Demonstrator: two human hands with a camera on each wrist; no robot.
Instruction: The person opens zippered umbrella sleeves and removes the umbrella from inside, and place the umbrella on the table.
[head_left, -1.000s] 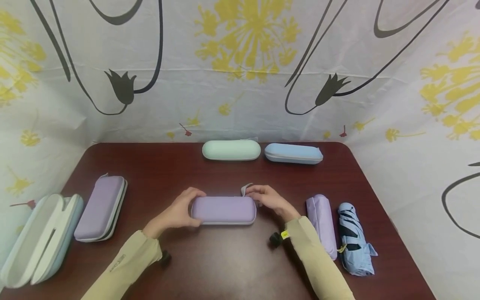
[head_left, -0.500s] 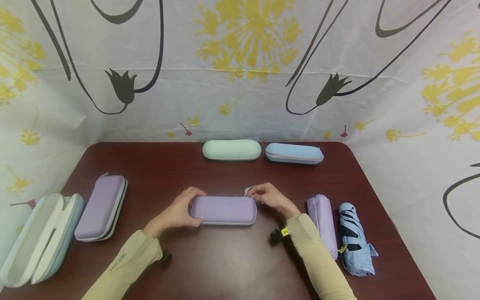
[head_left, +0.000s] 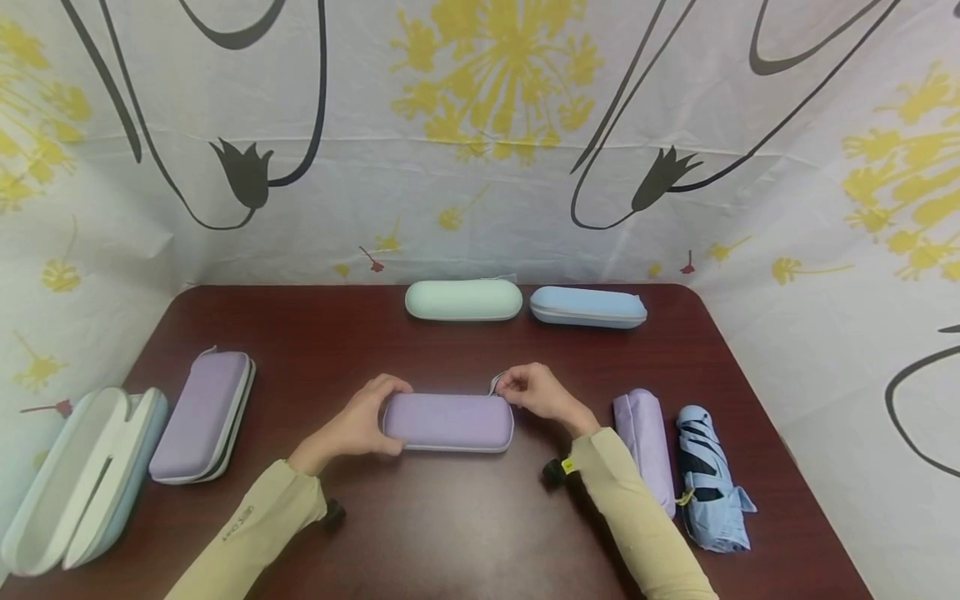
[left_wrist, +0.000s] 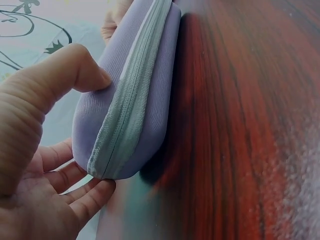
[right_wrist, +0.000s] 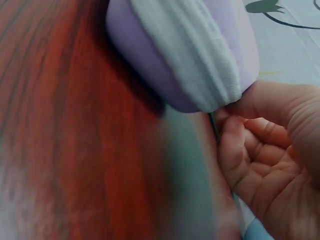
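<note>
A purple zippered case [head_left: 450,421] lies crosswise in the middle of the table, with a grey zipper band [left_wrist: 127,112] along its side. My left hand [head_left: 363,421] grips its left end, thumb on the near side and fingers round the end. At the far right corner of the case, my right hand [head_left: 542,392] pinches the small grey strap [head_left: 494,382] there. In the right wrist view, the thumb and curled fingers [right_wrist: 232,142] meet right at the end of the zipper band; what lies between the fingertips is mostly hidden.
Green [head_left: 463,300] and blue [head_left: 588,307] cases lie along the back edge. At left are another purple case [head_left: 201,417] and an opened pale case [head_left: 86,479]. A folded purple umbrella [head_left: 645,450] and a folded blue umbrella [head_left: 711,479] lie right, near my right forearm.
My right hand has shifted slightly away toward the back, its fingers closing on the strap at the corner. My left hand and the case have hardly moved.
</note>
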